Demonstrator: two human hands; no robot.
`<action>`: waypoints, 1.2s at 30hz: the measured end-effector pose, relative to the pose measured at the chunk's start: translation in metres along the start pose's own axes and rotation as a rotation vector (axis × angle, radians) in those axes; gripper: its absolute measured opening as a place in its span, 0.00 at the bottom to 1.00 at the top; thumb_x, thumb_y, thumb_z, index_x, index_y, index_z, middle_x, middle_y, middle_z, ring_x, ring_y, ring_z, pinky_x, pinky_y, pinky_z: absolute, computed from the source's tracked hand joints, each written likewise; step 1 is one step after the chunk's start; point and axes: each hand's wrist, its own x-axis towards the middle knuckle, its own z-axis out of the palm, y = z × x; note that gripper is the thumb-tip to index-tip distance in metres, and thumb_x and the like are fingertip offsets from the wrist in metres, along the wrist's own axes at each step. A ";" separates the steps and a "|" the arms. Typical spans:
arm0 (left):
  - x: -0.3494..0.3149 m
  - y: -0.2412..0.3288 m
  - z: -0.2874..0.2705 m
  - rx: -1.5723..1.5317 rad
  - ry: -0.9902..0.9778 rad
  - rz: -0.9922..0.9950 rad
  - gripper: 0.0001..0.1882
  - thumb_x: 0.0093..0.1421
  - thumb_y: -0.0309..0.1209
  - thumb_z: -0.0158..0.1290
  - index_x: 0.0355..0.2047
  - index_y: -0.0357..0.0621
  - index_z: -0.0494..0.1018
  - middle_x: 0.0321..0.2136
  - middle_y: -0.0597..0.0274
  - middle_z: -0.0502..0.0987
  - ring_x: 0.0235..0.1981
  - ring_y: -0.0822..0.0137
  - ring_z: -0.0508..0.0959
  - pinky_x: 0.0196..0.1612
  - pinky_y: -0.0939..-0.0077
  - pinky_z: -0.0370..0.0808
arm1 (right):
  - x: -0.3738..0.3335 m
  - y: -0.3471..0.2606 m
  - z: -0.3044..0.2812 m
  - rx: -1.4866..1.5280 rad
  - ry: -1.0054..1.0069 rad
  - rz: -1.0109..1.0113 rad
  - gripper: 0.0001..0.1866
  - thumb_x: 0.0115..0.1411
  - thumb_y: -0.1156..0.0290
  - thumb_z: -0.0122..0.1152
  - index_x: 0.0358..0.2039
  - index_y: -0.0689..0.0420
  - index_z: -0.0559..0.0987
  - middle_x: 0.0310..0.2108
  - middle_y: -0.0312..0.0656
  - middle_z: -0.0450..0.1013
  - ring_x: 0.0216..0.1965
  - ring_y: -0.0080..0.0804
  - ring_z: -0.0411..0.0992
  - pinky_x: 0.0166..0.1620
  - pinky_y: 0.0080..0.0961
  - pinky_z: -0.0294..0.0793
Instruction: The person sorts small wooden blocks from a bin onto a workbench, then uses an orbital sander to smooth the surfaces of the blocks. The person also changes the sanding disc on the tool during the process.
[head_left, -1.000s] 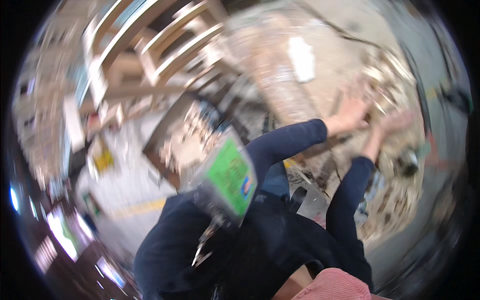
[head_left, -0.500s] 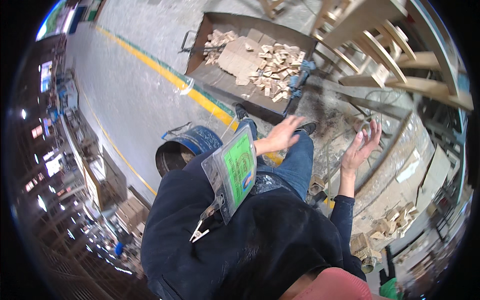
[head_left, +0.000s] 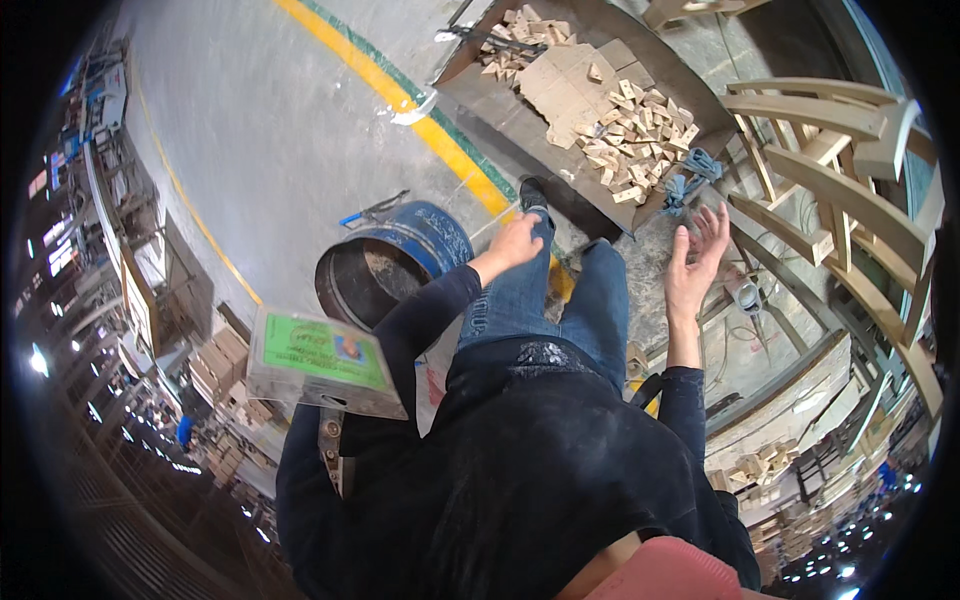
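Note:
My left hand (head_left: 514, 243) hangs above my left thigh, its fingers loosely bent and apart, with nothing seen in them. My right hand (head_left: 697, 254) is raised on the right with fingers spread and the palm bare. Between that hand and the far side lies a low metal cart bed (head_left: 490, 115), its near right corner closest to the fingers. Inside are small cut wooden blocks (head_left: 640, 140) in a heap and a flat piece of cardboard (head_left: 563, 98). A blue cloth (head_left: 688, 180) is tied at the cart's corner. Left of my left hand stands a blue metal drum (head_left: 428, 236).
Wooden frames with curved slats (head_left: 850, 190) rise on the right. A pale board (head_left: 770, 405) and a pile of wood offcuts (head_left: 760, 468) lie near my right arm. A yellow floor line (head_left: 450, 150) runs past the cart. A green badge (head_left: 325, 352) hangs at my left arm.
My view has shifted, and the cart now appears further up and to the right. My left hand has drawn back left, its fingers more bent. The badge has swung left.

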 end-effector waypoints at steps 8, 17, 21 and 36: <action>-0.060 -0.112 0.027 -0.303 0.403 -0.495 0.21 0.50 0.33 0.56 0.45 0.39 0.73 0.37 0.49 0.78 0.41 0.53 0.78 0.47 0.64 0.72 | 0.005 0.003 0.043 -0.120 -0.418 0.002 0.34 0.59 0.75 0.55 0.65 0.52 0.54 0.54 0.51 0.64 0.50 0.36 0.68 0.49 0.29 0.70; -0.184 -0.138 0.117 -0.463 0.686 -0.947 0.21 0.51 0.35 0.56 0.45 0.42 0.73 0.37 0.52 0.79 0.43 0.56 0.77 0.49 0.66 0.72 | 0.072 0.015 0.065 -0.376 -0.718 -0.215 0.33 0.61 0.69 0.56 0.65 0.50 0.54 0.50 0.50 0.68 0.46 0.35 0.71 0.46 0.31 0.72; -0.228 -0.142 0.170 -0.555 0.766 -1.090 0.21 0.51 0.37 0.57 0.45 0.43 0.73 0.36 0.53 0.79 0.42 0.57 0.78 0.48 0.66 0.72 | 0.083 0.031 0.079 -0.529 -0.839 -0.298 0.34 0.61 0.66 0.57 0.64 0.50 0.55 0.48 0.52 0.70 0.47 0.37 0.71 0.46 0.32 0.73; -0.267 -0.203 0.103 -0.551 0.879 -1.282 0.23 0.50 0.38 0.56 0.47 0.44 0.73 0.44 0.48 0.76 0.50 0.52 0.73 0.55 0.62 0.67 | 0.073 0.241 -0.019 -0.402 -0.726 0.410 0.30 0.58 0.63 0.59 0.60 0.52 0.62 0.33 0.41 0.74 0.28 0.23 0.71 0.26 0.22 0.73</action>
